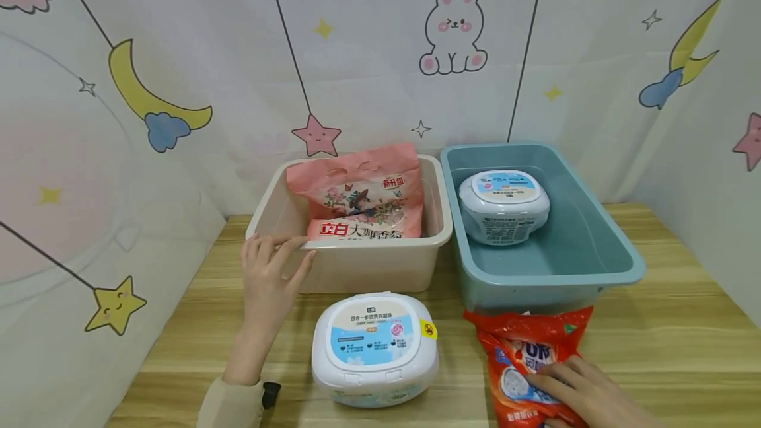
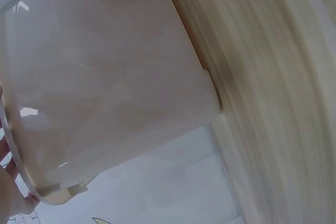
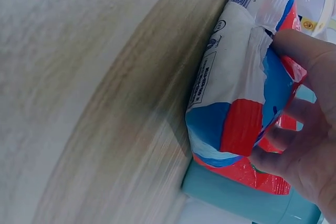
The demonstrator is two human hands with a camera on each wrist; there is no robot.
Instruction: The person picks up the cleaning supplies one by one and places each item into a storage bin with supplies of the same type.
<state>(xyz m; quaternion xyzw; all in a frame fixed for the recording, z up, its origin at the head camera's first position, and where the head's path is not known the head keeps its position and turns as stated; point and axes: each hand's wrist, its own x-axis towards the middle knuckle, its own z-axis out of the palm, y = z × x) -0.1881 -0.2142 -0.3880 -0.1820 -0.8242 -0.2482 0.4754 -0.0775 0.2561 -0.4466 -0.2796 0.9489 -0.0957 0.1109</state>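
Observation:
My left hand (image 1: 270, 276) holds the front left corner of a cream plastic bin (image 1: 380, 266), fingers over the rim and thumb outside. In the left wrist view the bin's smooth wall (image 2: 115, 77) fills much of the frame, with a few fingertips at its rim. A pink laundry detergent bag (image 1: 365, 200) leans upright inside that bin. At the lower right my right hand (image 1: 585, 392) grips a red detergent bag (image 1: 526, 349) lying in front of the blue bin. The right wrist view shows its thumb and fingers spread around the bag's side (image 3: 273, 82).
A blue bin (image 1: 585, 236) stands beside the cream one, with a white lidded tub (image 1: 505, 207) in it. Another white tub (image 1: 374, 355) with a blue label sits on the wooden table (image 1: 684, 322) between my hands. A patterned curtain (image 1: 368, 65) hangs behind the bins.

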